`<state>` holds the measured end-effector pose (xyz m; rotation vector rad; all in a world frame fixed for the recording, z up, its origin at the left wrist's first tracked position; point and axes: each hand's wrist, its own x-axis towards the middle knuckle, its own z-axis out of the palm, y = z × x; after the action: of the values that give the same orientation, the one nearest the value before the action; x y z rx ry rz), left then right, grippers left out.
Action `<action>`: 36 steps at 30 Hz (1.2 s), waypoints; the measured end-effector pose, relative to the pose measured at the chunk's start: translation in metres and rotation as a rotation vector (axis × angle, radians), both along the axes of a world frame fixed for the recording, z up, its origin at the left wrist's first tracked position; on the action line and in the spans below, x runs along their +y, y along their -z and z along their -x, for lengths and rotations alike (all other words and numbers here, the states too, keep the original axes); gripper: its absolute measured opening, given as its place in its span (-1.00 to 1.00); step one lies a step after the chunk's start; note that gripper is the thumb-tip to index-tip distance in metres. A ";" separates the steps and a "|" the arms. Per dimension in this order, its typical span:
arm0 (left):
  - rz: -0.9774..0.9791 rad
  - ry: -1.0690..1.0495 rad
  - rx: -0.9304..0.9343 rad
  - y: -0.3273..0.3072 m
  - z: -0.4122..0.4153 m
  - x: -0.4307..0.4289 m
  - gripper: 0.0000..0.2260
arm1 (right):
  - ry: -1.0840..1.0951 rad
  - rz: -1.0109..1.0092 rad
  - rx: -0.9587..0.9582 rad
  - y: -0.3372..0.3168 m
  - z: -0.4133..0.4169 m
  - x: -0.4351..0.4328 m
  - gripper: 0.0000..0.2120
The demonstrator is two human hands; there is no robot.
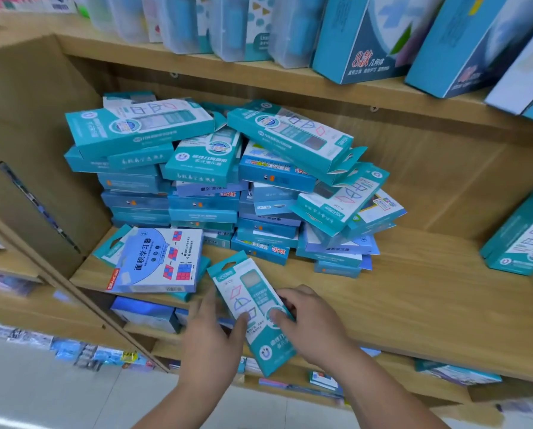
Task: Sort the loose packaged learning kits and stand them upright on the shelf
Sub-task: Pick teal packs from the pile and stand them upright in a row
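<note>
Both hands hold one teal kit box (253,292) at the front edge of the wooden shelf (414,292), lying flat and angled, its hang tab toward the back left. My left hand (214,332) grips its left side with the thumb on top. My right hand (308,317) grips the right side, fingers curled over the face. Behind it a messy pile of teal and blue kit boxes (215,181) lies flat and tilted across the shelf. A blue-and-white kit box (158,261) lies flat at the front left.
A teal box (522,236) leans at the far right of the same shelf. Larger teal boxes (370,38) and clear cases (184,23) stand on the shelf above. Lower shelves (147,314) hold more packages. Bare shelf board lies to the right of my hands.
</note>
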<state>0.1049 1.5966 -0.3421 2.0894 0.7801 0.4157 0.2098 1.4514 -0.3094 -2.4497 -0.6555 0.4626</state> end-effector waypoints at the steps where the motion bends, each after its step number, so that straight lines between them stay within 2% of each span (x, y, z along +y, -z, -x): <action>1: 0.007 0.007 0.005 -0.001 0.002 -0.002 -0.65 | 0.005 0.000 -0.014 0.001 0.001 0.000 -0.76; 4: 0.036 0.015 -0.010 -0.003 0.003 -0.008 -0.76 | 0.049 -0.051 -0.008 0.005 0.003 -0.002 -0.82; 9: 0.181 -0.007 -0.089 -0.007 0.002 -0.029 -0.57 | 0.180 -0.222 0.078 0.005 0.003 -0.022 -0.95; 12: 0.187 0.062 -0.179 -0.003 0.005 -0.053 -0.50 | 0.179 -0.312 0.096 0.002 -0.002 -0.045 -0.98; 16: 0.203 0.110 -0.246 -0.002 -0.002 -0.087 -0.46 | 0.130 -0.344 0.135 -0.001 -0.013 -0.083 -0.87; 21: 0.386 0.115 -0.261 -0.009 -0.033 -0.145 -0.51 | 0.198 -0.509 0.170 -0.010 -0.033 -0.149 -0.91; 24: 0.401 0.163 -0.280 -0.024 -0.059 -0.189 -0.51 | 0.247 -0.610 0.179 -0.017 -0.051 -0.197 -0.90; 27: 0.379 0.226 -0.295 -0.033 -0.091 -0.231 -0.51 | 0.287 -0.674 0.104 -0.021 -0.074 -0.244 -0.90; 31: 0.359 0.319 -0.345 -0.047 -0.141 -0.283 -0.50 | 0.357 -0.693 -0.073 -0.033 -0.104 -0.299 -0.76; 36: 0.302 0.417 -0.399 -0.064 -0.202 -0.330 -0.46 | 0.507 -0.658 -0.222 -0.043 -0.140 -0.342 -0.84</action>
<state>0.3064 1.2668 -0.2785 1.7462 0.1518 0.4329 0.3495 1.1091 -0.2665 -1.9317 -0.1946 -0.2071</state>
